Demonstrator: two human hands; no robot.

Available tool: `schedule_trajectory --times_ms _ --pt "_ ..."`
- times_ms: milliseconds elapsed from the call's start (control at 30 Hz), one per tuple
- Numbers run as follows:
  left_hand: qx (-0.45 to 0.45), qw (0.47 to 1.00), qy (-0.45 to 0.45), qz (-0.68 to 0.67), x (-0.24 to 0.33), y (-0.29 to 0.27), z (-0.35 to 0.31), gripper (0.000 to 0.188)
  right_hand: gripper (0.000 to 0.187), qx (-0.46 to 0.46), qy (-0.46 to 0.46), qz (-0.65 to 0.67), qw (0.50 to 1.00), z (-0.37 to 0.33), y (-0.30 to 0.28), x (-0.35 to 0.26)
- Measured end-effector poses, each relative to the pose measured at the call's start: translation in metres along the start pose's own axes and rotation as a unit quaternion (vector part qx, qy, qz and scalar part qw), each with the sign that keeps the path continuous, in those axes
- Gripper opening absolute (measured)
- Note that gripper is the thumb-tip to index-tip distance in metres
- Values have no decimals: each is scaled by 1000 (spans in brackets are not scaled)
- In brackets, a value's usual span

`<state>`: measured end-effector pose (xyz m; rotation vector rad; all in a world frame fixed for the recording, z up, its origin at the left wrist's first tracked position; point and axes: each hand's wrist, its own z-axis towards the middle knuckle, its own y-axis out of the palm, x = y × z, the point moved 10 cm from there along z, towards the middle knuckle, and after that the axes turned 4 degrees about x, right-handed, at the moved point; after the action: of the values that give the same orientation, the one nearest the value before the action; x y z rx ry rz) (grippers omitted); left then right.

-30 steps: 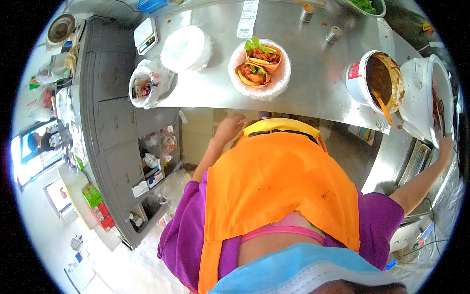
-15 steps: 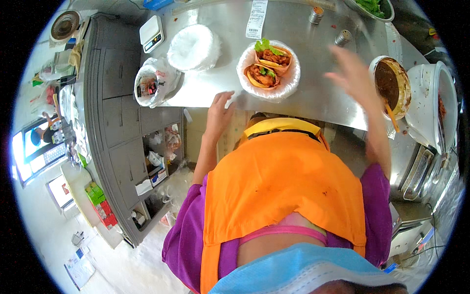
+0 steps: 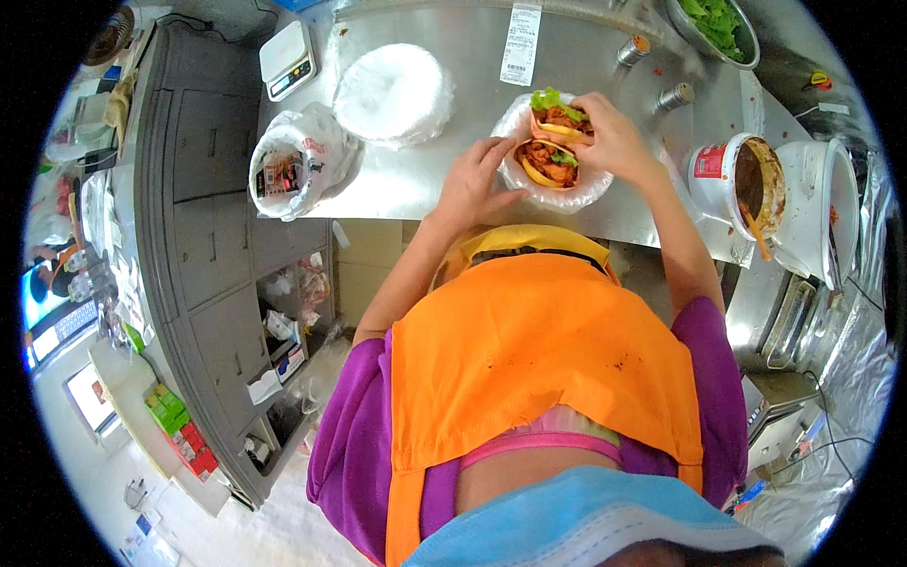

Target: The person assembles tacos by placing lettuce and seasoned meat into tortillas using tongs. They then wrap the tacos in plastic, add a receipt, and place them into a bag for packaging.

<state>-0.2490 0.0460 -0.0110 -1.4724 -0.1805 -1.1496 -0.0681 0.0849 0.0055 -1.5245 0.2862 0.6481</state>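
Note:
Two filled wraps with browned meat and green lettuce sit in a plastic-lined white bowl (image 3: 588, 197) in front of me. My right hand (image 3: 614, 142) grips the far wrap (image 3: 557, 114) at its right side, with fingers over the top edge and thumb below. At the bowl's left, my left hand (image 3: 475, 183) is open, its thumb apart from the fingers. Its fingertips reach the bowl's rim beside the near wrap (image 3: 546, 165); whether they touch the wrap I cannot tell.
Left on the steel counter are stacked plastic-covered white bowls (image 3: 394, 94), a kitchen scale (image 3: 287, 60) and a bag-lined bin (image 3: 329, 156). A paper receipt (image 3: 521, 45) and two shakers lie farther back. At right stand a sauce bucket (image 3: 710, 180), a white tub (image 3: 803, 203) and a lettuce bowl (image 3: 746, 55).
My right hand has come left from over the counter and taken hold of the far wrap. My left hand has moved right to the bowl. The view has shifted slightly.

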Motion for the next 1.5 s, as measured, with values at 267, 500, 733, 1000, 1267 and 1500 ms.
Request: schedule_trajectory --times_ms 267,500,733,1000,1267,1500 --pt "133 824 -136 -534 -19 -7 37 91 57 108 6 176 978 -9 -79 -62" --pt "33 713 -139 -686 -12 24 51 40 54 173 -23 184 967 -10 -94 -93" --pt "-57 778 -143 -608 13 35 47 30 58 138 -67 167 974 -15 -92 -98" --pt "33 683 -200 -702 -14 44 50 37 58 118 -61 193 972 -16 -86 -111" --pt "127 721 -235 -639 -14 35 53 25 57 133 -28 174 975 -12 -79 -105" --pt "119 698 -220 -670 -24 38 56 33 56 147 29 177 973 -7 -87 -103"
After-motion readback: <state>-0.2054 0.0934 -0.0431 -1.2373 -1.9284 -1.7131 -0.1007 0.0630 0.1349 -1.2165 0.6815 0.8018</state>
